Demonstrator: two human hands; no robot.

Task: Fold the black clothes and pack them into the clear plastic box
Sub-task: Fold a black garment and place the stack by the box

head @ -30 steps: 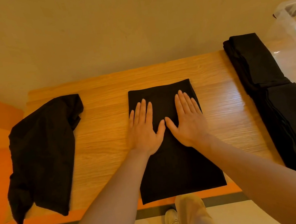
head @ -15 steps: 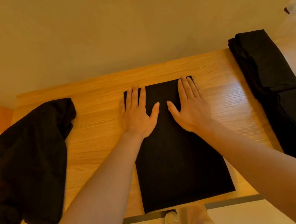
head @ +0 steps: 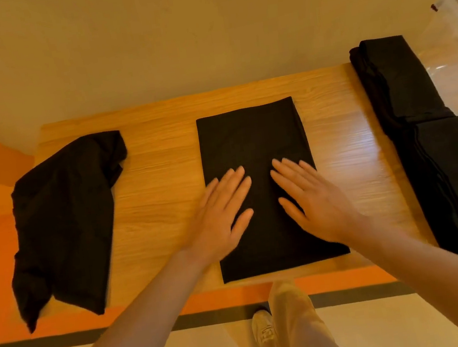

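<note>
Black fabric, folded into a neat upright rectangle, the folded garment (head: 256,146) lay flat in the middle of the wooden tabletop (head: 160,167), its near edge close to the tabletop's front edge. Both hands lay over its lower half with fingers straight and spread, each grip released and grasping nothing: the left hand (head: 222,218) sat on the garment's left border, partly over bare wood, and the right hand (head: 310,200) sat on its right border; both were motion-blurred, so how firmly they pressed could not be told. To the left, apart from the folded piece, an unfolded black garment (head: 62,224) lay rumpled, its lower corner hanging past the tabletop's front edge. At the right end, 2 stacks of folded black clothes lay end to end, the far stack (head: 396,81) touching the near stack (head: 456,187). Just beyond them, at the upper right corner of the view, stood the clear plastic box (head: 454,36), only partly in frame. Below the tabletop's orange front edge (head: 223,297), a beige trouser leg (head: 293,319) and a pale shoe (head: 261,326) showed on the floor.
</note>
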